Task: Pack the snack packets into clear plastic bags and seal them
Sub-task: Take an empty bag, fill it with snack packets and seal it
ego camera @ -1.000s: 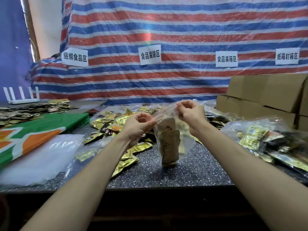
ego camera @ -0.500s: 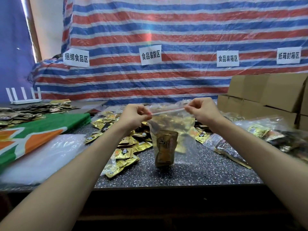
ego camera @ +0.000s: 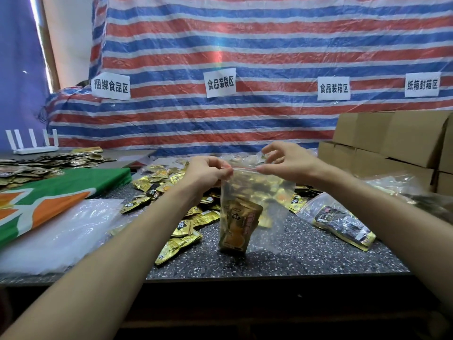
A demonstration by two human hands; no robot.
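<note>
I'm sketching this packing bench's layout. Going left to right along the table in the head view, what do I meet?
In order: green and orange cloth → left hand → clear bag → right hand → filled bag lying flat → cardboard boxes.

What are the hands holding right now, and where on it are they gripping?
Both hold the clear plastic zip bag of gold snack packets by its red top seal strip: the left hand pinches the left end, the right hand pinches further right.
</note>
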